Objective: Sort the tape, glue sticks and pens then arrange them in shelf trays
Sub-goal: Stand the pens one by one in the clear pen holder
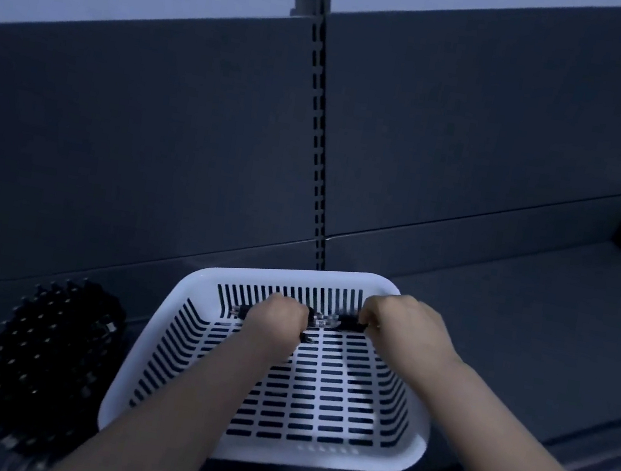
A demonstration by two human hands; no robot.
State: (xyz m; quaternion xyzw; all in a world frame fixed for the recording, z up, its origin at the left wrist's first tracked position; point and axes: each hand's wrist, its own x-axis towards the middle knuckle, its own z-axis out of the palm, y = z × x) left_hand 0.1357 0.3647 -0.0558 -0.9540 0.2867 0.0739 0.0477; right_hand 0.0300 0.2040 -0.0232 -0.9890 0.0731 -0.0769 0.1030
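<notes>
Left hand (275,323) and right hand (404,326) are both down in the white tray (295,273) on the grey shelf (528,328), each curled tight on the pens (322,321) lying along the tray's far wall, one dark tip poking out under the left hand, black heap (41,356) just left of the tray.

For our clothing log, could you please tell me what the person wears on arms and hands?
Nothing: the left hand and right hand are ungloved, and both forearms are bare, with no sleeve, watch or bracelet in view.
</notes>
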